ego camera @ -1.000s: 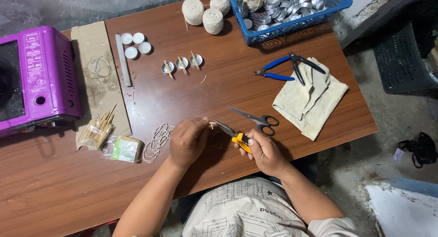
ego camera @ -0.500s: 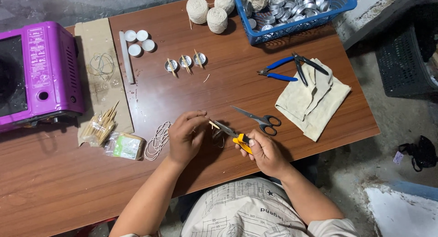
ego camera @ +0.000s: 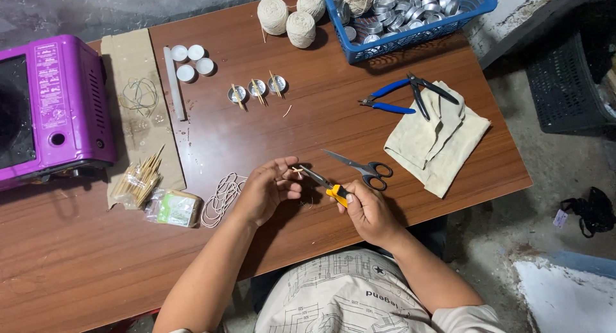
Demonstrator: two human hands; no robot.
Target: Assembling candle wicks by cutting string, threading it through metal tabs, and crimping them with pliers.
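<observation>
My right hand [ego camera: 366, 208] grips small pliers with yellow handles [ego camera: 328, 187], whose jaws point left toward a tiny pale wick piece [ego camera: 296, 171]. My left hand [ego camera: 268, 188] pinches that piece between thumb and fingertips, just above the brown table [ego camera: 308, 131]. Black-handled scissors [ego camera: 359, 166] lie open on the table right behind my right hand. Three small metal cups with sticks across them [ego camera: 257, 89] sit in a row farther back.
A purple stove [ego camera: 45, 108] stands at the left on cardboard [ego camera: 135, 115]. White wax discs [ego camera: 191, 60], twine balls [ego camera: 292, 15], a blue basket of metal cups [ego camera: 410, 12], blue-handled pliers [ego camera: 404, 95] on a cloth [ego camera: 436, 140], wooden sticks [ego camera: 138, 179] and coiled string [ego camera: 221, 195] surround me.
My hands stay close together over the table's front edge. The pliers' jaws have closed in on the piece held by my left fingers. Nothing else on the table has moved.
</observation>
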